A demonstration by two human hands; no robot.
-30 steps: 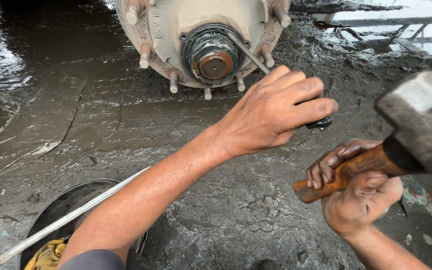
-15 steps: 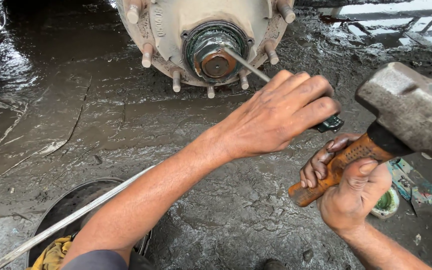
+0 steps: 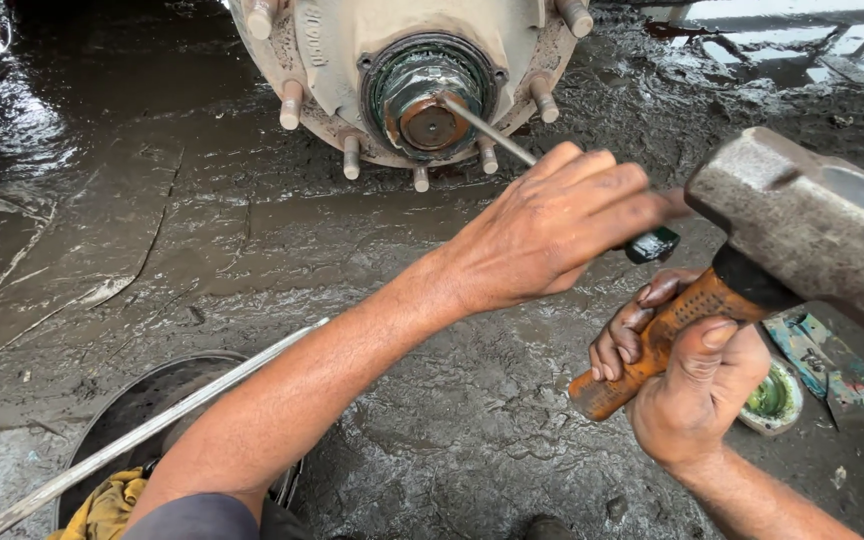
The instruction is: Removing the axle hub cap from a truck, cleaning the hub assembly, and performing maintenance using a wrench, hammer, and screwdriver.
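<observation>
Fingers point(image 3: 602, 185) grip chisel point(image 3: 487, 130) (hammer point(image 3: 802, 235) raised).

Gripping an orange, worn handle point(image 3: 652, 345) under a grey, pitted hammer head point(image 3: 812, 230). Showing green grease around the rusty-brown hub centre point(image 3: 427, 95). Lying beyond: dark, glistening mud point(image 3: 202, 220).

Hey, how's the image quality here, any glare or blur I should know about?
Head view: daylight glare on the wet muddy ground top left; the hammer head, nearest the lens, looks soft; left hand, right hand and wheel hub are sharp.
</observation>
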